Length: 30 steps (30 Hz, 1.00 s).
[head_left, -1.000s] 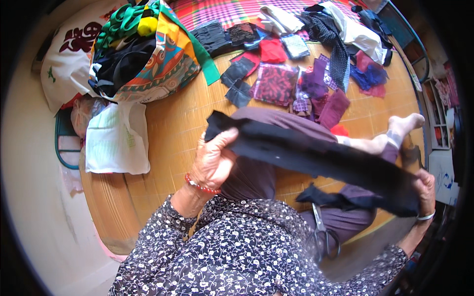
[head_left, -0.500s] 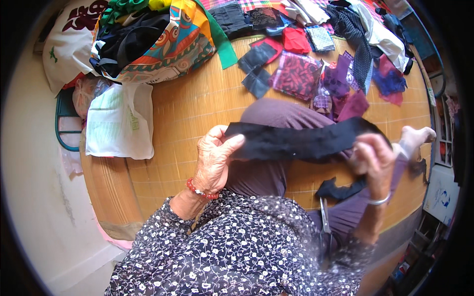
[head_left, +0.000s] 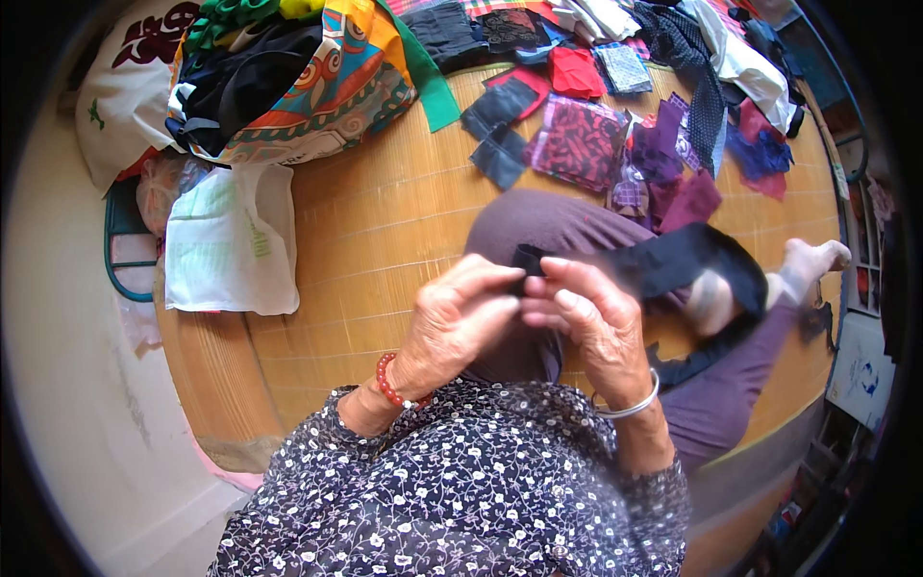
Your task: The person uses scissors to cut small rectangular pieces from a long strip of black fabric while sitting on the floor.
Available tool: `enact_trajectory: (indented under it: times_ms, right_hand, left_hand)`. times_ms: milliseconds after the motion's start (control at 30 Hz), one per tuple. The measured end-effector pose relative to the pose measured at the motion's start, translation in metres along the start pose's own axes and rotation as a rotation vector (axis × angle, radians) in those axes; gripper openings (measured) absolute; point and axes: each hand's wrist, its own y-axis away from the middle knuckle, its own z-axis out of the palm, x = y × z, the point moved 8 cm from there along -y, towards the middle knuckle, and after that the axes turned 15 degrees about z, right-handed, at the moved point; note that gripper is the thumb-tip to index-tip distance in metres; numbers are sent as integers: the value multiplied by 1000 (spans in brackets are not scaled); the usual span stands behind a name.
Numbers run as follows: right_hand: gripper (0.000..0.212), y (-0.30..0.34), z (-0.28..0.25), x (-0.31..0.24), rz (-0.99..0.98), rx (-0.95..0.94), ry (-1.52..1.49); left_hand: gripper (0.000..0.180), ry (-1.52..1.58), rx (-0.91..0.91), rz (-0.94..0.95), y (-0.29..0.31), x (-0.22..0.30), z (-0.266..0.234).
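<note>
My left hand [head_left: 460, 313] pinches the near end of a long black cloth strip [head_left: 697, 252] between thumb and fingertips. Right beside it, my right hand [head_left: 598, 332] has its fingertips closed on the same end, which looks bunched or folded there. From my hands the strip runs right over my bent leg and curves down by my foot. Another dark scrap [head_left: 678, 370] lies by my right wrist, partly covered. The scissors are out of sight.
Purple, red and grey cloth pieces [head_left: 577, 144] lie on the woven mat [head_left: 356, 240] ahead. At the far left stand a colourful bag full of cloth [head_left: 365, 77] and a white plastic bag [head_left: 231, 240]. More garments [head_left: 740, 62] are heaped at the far right.
My right hand has come left from the strip's far part to meet my left hand. The strip, stretched between both hands before, now droops to the right; the scissors have become hidden.
</note>
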Motion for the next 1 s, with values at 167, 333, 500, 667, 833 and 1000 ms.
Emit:
enact_trajectory:
  times_ms: [167,333,500,667,833,1000]
  right_hand:
    - [36,7,-3,-10,-103,135,84]
    - [25,-2,-22,-11,-229,391,395]
    - [21,-4,-21,-14,-331,447,442]
    - [18,-2,-9,-27,-407,469,549]
    - [17,-5,-7,-33,-397,439,611]
    - [21,5,-8,-50,-503,461,666]
  left_hand:
    - [39,174,-52,-83,4,0,12]
    - [31,159,91,-139,7,-9,-2]
    - [20,-143,136,18,-1,-6,-6]
    - [14,-382,121,95,-13,3,1]
    - [7,-381,111,181,-15,8,2]
    - [6,-114,122,-44,-10,-4,1]
